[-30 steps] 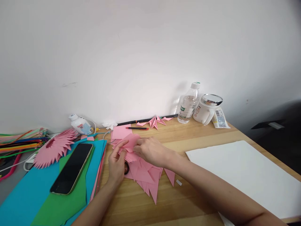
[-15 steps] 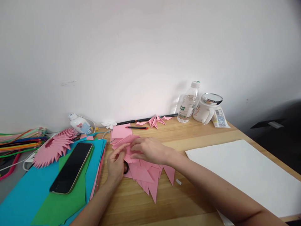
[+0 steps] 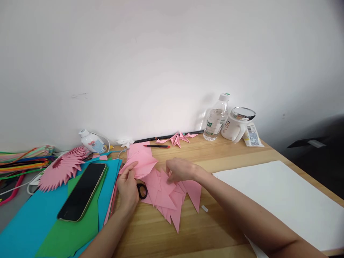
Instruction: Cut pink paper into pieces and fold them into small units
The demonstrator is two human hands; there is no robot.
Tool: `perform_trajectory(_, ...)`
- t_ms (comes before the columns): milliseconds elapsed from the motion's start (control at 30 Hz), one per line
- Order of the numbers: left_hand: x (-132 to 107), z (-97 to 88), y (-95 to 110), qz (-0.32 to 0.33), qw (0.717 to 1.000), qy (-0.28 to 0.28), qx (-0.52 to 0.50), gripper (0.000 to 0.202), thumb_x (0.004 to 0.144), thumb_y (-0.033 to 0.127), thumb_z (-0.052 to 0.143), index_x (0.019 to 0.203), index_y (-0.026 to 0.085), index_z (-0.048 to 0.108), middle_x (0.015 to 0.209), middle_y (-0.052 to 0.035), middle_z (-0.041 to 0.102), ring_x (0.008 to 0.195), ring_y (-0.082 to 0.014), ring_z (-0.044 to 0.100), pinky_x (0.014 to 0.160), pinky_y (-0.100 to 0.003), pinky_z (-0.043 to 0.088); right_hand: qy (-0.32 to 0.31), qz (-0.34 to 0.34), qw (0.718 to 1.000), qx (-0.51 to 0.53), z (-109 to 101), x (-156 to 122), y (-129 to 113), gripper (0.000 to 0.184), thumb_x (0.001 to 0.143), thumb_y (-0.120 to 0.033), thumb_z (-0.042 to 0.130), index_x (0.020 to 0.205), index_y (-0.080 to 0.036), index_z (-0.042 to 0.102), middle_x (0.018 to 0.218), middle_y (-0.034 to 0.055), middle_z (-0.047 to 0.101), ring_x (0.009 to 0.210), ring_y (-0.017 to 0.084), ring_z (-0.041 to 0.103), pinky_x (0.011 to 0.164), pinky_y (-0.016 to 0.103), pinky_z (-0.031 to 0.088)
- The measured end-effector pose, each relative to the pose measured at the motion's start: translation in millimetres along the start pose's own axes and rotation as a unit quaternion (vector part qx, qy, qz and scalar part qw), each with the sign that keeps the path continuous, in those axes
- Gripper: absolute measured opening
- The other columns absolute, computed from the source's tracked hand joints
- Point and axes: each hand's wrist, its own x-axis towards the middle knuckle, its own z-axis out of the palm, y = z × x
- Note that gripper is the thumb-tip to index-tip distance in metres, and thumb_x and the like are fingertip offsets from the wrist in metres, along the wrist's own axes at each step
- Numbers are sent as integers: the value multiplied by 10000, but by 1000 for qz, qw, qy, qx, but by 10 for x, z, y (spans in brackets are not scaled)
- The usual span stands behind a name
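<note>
My left hand (image 3: 128, 188) is closed on a small stack of pink paper squares (image 3: 142, 163), held just above the wooden table (image 3: 215, 157). To its right, my right hand (image 3: 179, 169) rests with curled fingers on a pile of folded pink paper triangles (image 3: 168, 200); its fingertips touch the top pieces. A black scissors handle (image 3: 142, 191) pokes out from under the pile beside my left hand.
A phone (image 3: 82, 191) lies on green and blue paper sheets (image 3: 40, 222) at left, beside a pink paper flower (image 3: 61, 166) and a glue bottle (image 3: 92, 142). At the back stand a water bottle (image 3: 215, 118), a white mug (image 3: 236, 125) and a red pen (image 3: 156, 146). A white board (image 3: 282, 197) lies at right.
My right hand has let go of the pink squares and moved right and down onto the folded triangles. My left hand still holds the stack, now fanned slightly left.
</note>
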Motion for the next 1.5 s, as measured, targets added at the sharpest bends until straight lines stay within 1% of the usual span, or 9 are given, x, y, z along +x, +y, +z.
perform_trajectory(200,-7,-22,-7,30,999,-17,36,261,725,257,508,890,199,701,931,-47,678,883,-202,604,740,-300,474,2,-21,998,53,-47,-8,61,270,660,-190,639,925,-164,591,728,2,662,649,131,595,486,197,346)
perform_trajectory(367,-41,-28,-25,47,997,-51,43,283,753,276,512,954,196,695,1050,-59,657,852,-184,600,690,-272,467,182,-32,977,111,-281,-245,141,127,728,-117,505,838,-173,535,726,-9,594,607,107,521,497,198,318)
perform_trajectory(533,-116,-1,50,56,993,-98,40,318,752,294,530,1016,201,682,984,-55,670,737,-161,589,585,-250,452,321,-79,944,-21,-300,-380,-35,190,819,-92,415,855,-168,585,774,29,577,649,125,499,567,230,297)
perform_trajectory(667,-164,7,121,56,990,-119,51,308,747,294,536,1002,207,685,849,-35,676,652,-150,577,528,-241,438,288,-137,933,-168,-163,-318,-191,235,781,-24,442,890,-153,605,855,80,583,752,176,516,572,257,283)
perform_trajectory(800,-184,1,142,56,987,-141,59,332,748,282,527,1040,215,673,779,-28,672,621,-155,580,533,-255,448,244,-175,927,-224,-33,-233,-260,215,763,-21,471,890,-133,603,849,96,574,775,193,525,573,270,306)
perform_trajectory(933,-184,-3,136,79,984,-146,62,312,739,260,529,1008,226,683,843,-42,685,763,-195,616,626,-286,481,215,-192,937,-199,21,-211,-291,260,816,-57,428,997,-144,593,918,101,564,696,157,536,523,256,304)
perform_trajectory(1100,-180,-13,123,92,984,-136,65,299,743,256,542,1007,232,679,956,-51,683,844,-213,622,649,-296,492,196,-181,943,-196,51,-197,-293,205,802,-44,432,849,-120,617,852,112,554,684,164,551,538,258,350)
perform_trajectory(1300,-202,-10,167,125,977,-153,78,254,783,287,541,990,226,676,1055,-53,669,1009,-231,585,834,-336,468,184,-193,943,-200,78,-152,-261,177,777,-29,501,890,-110,610,910,116,569,783,207,582,565,265,406)
perform_trajectory(1500,-184,7,154,126,980,-141,59,203,796,326,555,915,215,677,996,-47,678,959,-204,592,799,-293,471,169,-235,952,-96,50,-170,-247,257,904,-295,471,1040,-130,614,988,127,565,906,215,563,711,310,444)
